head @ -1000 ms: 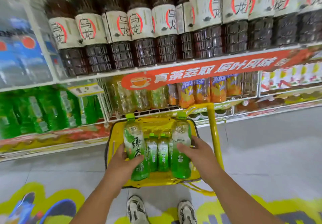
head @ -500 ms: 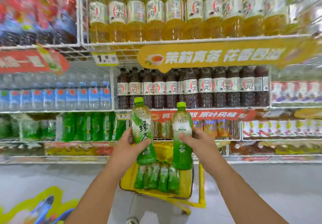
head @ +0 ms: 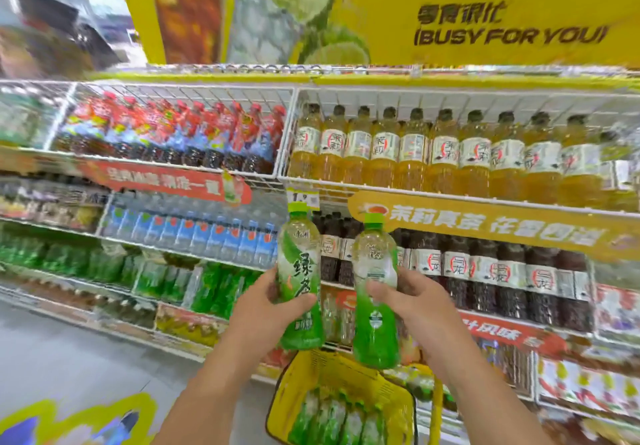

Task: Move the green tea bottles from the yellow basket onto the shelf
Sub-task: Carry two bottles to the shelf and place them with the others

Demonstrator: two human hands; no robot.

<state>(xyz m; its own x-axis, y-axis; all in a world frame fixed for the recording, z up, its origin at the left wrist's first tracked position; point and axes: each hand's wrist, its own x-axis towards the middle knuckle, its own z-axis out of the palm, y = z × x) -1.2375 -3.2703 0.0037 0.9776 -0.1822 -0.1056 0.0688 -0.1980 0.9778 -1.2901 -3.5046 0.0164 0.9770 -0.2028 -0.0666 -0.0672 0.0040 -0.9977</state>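
Nearest, low in view: yellow basket [head: 313, 380] on the floor, a row of green tea bottles [head: 337, 420] lying inside, blurred, perhaps four or five; above it, left hand [head: 268, 309] wrapped around the label of one upright bottle [head: 300, 276], fingers clamped on its far side, thumb across the front; right hand [head: 414, 302] likewise closed on a second bottle [head: 375, 292], just beside the first, caps up; beyond, wire shelves [head: 381, 190] packed with dark and amber tea; green packs [head: 221, 287] lower left, too smeared to identify. Best to keep both bottles vertical and apart, find the matching green row first, then slide each in base-first, one at a time, without knocking neighbours.
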